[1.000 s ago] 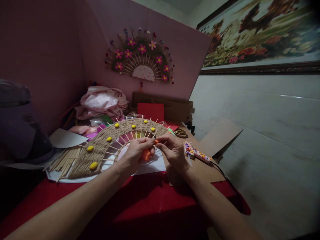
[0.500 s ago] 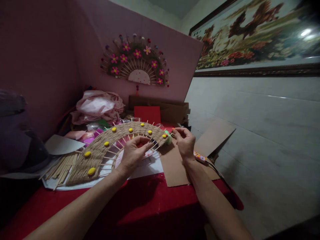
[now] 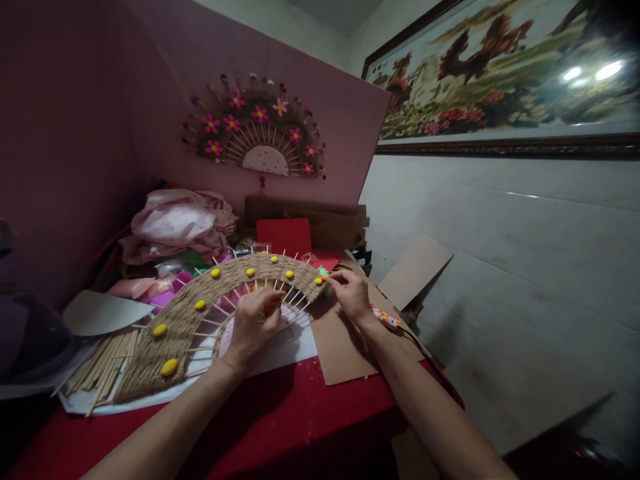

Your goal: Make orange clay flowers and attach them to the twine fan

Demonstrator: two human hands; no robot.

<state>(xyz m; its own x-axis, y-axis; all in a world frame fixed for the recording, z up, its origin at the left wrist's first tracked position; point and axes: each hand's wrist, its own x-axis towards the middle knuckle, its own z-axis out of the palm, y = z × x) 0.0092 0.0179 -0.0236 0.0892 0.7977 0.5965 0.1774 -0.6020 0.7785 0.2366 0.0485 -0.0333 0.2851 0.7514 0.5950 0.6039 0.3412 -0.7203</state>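
Note:
A twine-wrapped arch point(image 3: 235, 270) with thin sticks and several yellow oval pieces point(image 3: 169, 367) lies across the table. My left hand point(image 3: 255, 323) is over the inner side of the arch, its fingers closed together; what they hold, if anything, is hidden. At the arch's right end, my right hand point(image 3: 349, 293) pinches a tiny orange bit point(image 3: 325, 278) beside the last yellow piece point(image 3: 318, 281). A small green item point(image 3: 323, 272) shows just behind those fingertips.
Loose sticks point(image 3: 107, 363) lie at the left. A cardboard sheet point(image 3: 340, 347) and a flower-patterned tool point(image 3: 385, 315) with a cord are at the right. Pink cloth point(image 3: 175, 220) and a red box point(image 3: 284, 235) stand behind. A finished flowered fan point(image 3: 263, 127) hangs above.
My right hand has moved left, to the arch's right end. My left hand's fingers have drawn closer together. The whole view has shifted slightly.

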